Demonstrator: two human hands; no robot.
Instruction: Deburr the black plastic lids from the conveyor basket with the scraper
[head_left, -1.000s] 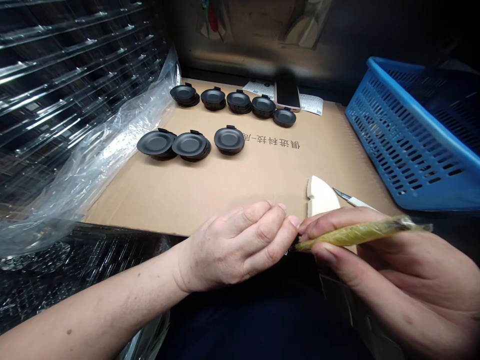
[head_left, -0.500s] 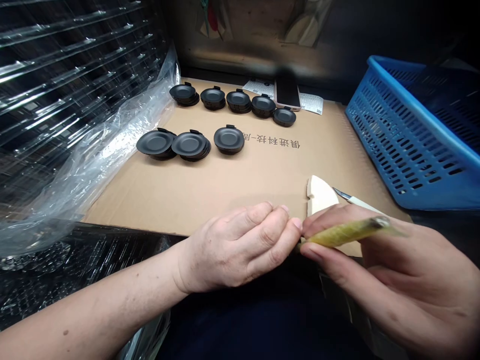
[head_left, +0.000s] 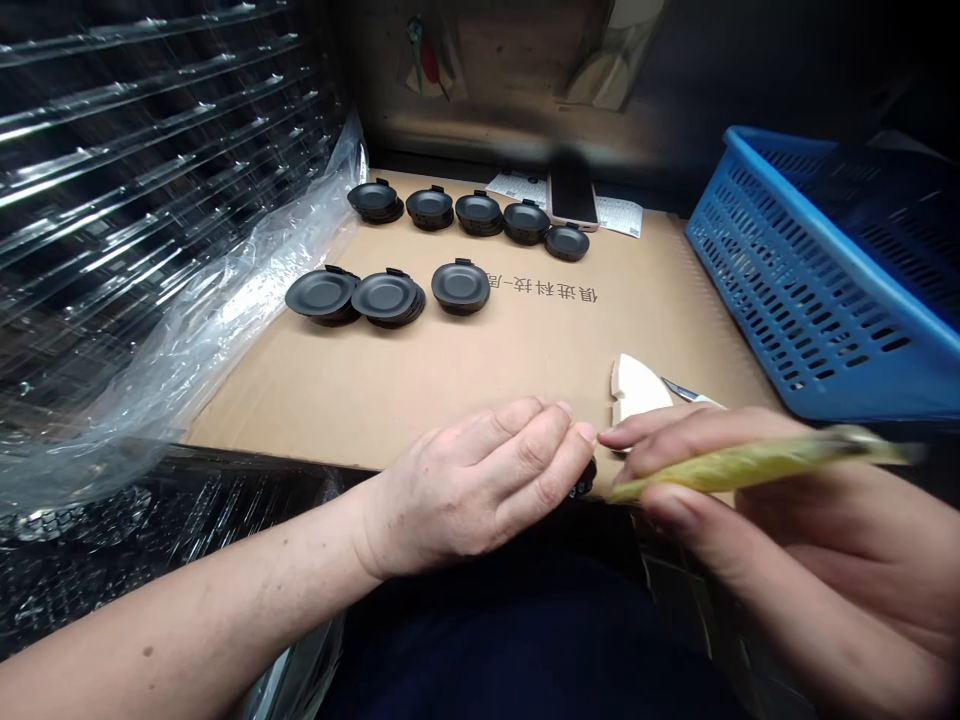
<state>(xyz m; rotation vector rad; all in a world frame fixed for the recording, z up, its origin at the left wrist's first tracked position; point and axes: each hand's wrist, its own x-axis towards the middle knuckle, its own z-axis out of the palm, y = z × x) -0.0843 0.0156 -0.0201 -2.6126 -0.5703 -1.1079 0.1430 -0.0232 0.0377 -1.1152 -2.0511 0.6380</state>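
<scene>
My left hand (head_left: 480, 490) is pinched around a small black piece (head_left: 583, 481), which its fingers mostly hide. My right hand (head_left: 757, 510) grips a slim tool with a yellow-wrapped handle (head_left: 757, 466), its tip close to my left fingertips and the black piece. Just beyond my right fingers, a cream foam wedge (head_left: 637, 390) and a small craft knife (head_left: 686, 393) lie on a cardboard sheet (head_left: 375, 390). Stacks of round black lids (head_left: 384, 295) stand farther up the cardboard.
A blue plastic basket (head_left: 825, 290) stands to the right of the cardboard. Transparent plastic film (head_left: 225, 310) and stacked transparent trays (head_left: 135, 150) fill the left side. A phone (head_left: 572, 192) and printed papers (head_left: 619, 215) lie at the back edge.
The yellow-handled tool has shifted right and now lies flatter, its tip drawn back slightly from the black piece. The whole scene has shifted slightly in view.
</scene>
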